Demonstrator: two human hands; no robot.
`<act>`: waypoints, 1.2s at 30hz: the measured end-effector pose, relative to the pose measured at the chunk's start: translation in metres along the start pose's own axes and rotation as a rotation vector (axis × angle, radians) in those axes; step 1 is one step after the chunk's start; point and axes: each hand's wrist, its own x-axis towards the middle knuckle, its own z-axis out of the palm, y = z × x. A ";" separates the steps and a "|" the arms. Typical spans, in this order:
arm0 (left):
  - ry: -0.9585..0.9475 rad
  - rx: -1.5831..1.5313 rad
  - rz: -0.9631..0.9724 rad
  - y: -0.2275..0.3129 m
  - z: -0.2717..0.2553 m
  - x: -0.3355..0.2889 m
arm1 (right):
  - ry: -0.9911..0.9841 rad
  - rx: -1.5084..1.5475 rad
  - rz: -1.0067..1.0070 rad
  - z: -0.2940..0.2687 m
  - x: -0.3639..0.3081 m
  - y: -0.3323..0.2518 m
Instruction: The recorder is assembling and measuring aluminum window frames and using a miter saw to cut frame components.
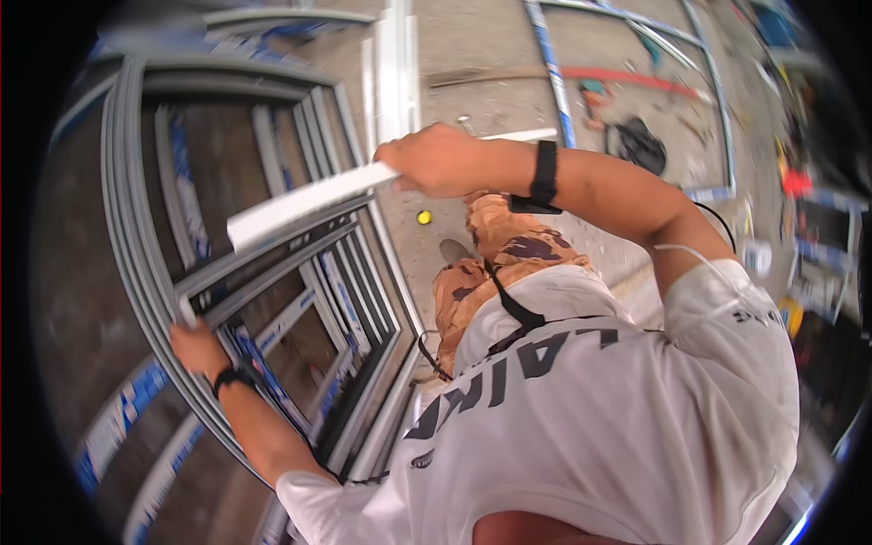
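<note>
The right hand [436, 162] has its fingers clamped on a white strip [304, 205], which slants leftward from them over the metal frames [127, 209], roughly along their crossbar. The left hand [198, 350], farther off, is at the frames' left side; whether it grips, I cannot tell.

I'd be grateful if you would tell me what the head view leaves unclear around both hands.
- Head view: part of the white strip is hidden by the right hand around it.
- Head view: blur hides whether the left hand closes around the grey frame.
- Head view: the yellow thing is too small to identify.
</note>
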 end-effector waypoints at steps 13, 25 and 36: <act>-0.209 -0.821 0.782 0.228 -0.093 -0.083 | -0.058 0.175 0.611 0.041 -0.272 0.010; -0.239 -0.414 2.112 0.506 -0.298 -0.381 | 0.320 0.156 0.805 0.057 -0.472 -0.004; -0.569 -0.194 1.707 0.574 -0.276 -0.350 | 0.508 -0.220 1.204 0.029 -0.737 0.003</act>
